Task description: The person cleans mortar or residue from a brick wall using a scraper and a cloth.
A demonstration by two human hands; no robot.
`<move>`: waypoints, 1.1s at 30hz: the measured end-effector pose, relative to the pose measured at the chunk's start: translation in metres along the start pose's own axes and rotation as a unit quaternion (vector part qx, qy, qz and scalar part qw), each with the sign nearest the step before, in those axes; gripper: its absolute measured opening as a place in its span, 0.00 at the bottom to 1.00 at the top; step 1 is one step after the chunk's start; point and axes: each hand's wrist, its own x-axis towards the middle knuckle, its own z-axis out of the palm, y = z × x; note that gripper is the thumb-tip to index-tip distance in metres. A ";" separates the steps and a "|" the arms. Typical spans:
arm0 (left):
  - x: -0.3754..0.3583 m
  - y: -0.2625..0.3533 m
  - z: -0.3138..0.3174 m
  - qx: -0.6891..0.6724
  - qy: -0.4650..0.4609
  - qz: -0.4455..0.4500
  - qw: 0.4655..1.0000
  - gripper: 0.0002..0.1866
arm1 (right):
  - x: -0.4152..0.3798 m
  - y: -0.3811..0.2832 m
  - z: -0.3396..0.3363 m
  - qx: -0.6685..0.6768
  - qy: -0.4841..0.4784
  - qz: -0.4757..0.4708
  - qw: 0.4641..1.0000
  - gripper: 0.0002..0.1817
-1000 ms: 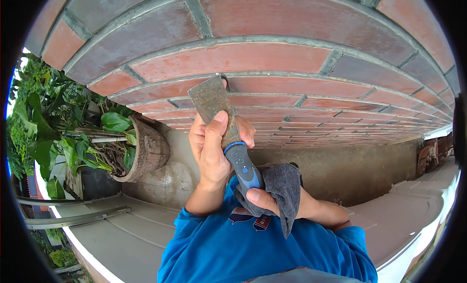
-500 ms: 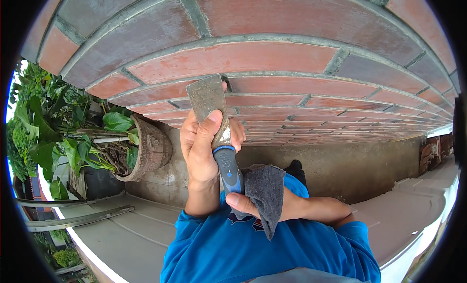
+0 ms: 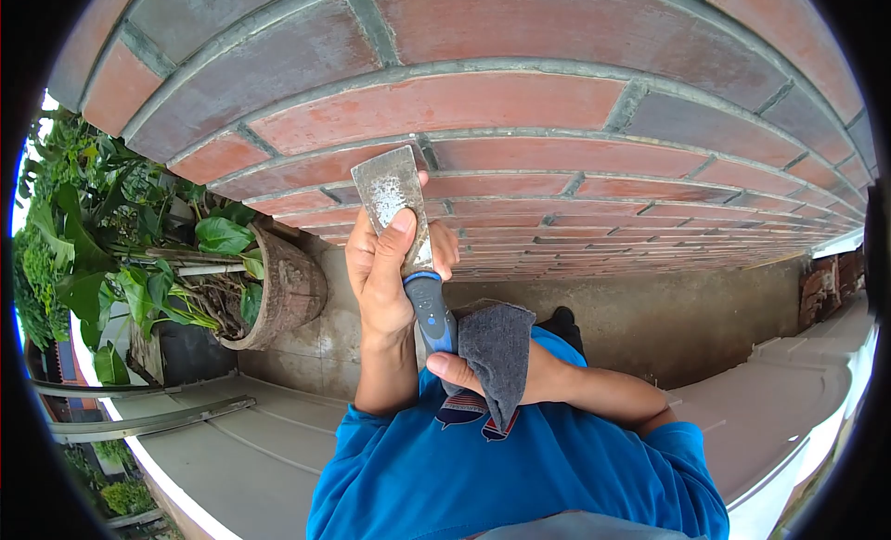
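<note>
A putty knife [image 3: 431, 310] with a worn, spotted metal blade and a dark grey and blue handle is held in front of my chest, blade upward. My left hand [image 3: 382, 275] is closed around the blade, thumb on its face and fingers behind it. At the lower end of the handle, my right hand [image 3: 461, 371] grips with its thumb in front; its other fingers are hidden. A dark grey cloth [image 3: 499, 350] is held in this same hand and hangs over it.
A brick wall [image 3: 520, 113] with grey mortar joints rises ahead. On the left stands a large planter [image 3: 295, 285] with leafy plants. Pale ribbed panels [image 3: 260, 442] lie behind and beside me, with a metal rail [image 3: 153, 419] at left. Concrete floor [image 3: 668, 317] runs along the wall.
The putty knife has tilted slightly, and its blade face now catches more light. My right hand and the cloth have shifted a little to the left and up.
</note>
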 end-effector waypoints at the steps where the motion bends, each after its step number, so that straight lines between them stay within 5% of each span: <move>1: 0.000 0.002 0.002 0.005 0.003 -0.002 1.000 0.22 | -0.001 -0.007 -0.002 0.004 -0.007 0.013 1.000 0.22; 14: 0.005 0.021 0.008 -0.029 -0.004 -0.070 0.997 0.22 | 0.000 -0.033 -0.008 0.052 -0.029 -0.043 0.997 0.21; 20: 0.008 0.026 0.013 -0.025 0.009 -0.081 0.996 0.21 | 0.004 -0.037 -0.011 0.089 -0.070 -0.003 0.993 0.20; 23: 0.008 0.022 0.008 -0.025 0.011 -0.080 0.996 0.19 | 0.009 -0.044 -0.019 0.057 -0.137 0.090 0.985 0.19; 26: 0.010 0.015 0.002 0.033 0.026 -0.069 0.997 0.18 | 0.018 -0.013 -0.005 0.028 -0.072 -0.014 0.997 0.19; 30: 0.011 0.008 -0.005 0.044 0.011 -0.031 0.998 0.17 | 0.022 -0.008 0.000 0.011 -0.009 -0.044 0.999 0.20; 33: 0.007 0.000 -0.010 0.010 0.006 0.007 1.000 0.17 | 0.019 0.003 -0.008 -0.056 -0.048 -0.029 0.997 0.18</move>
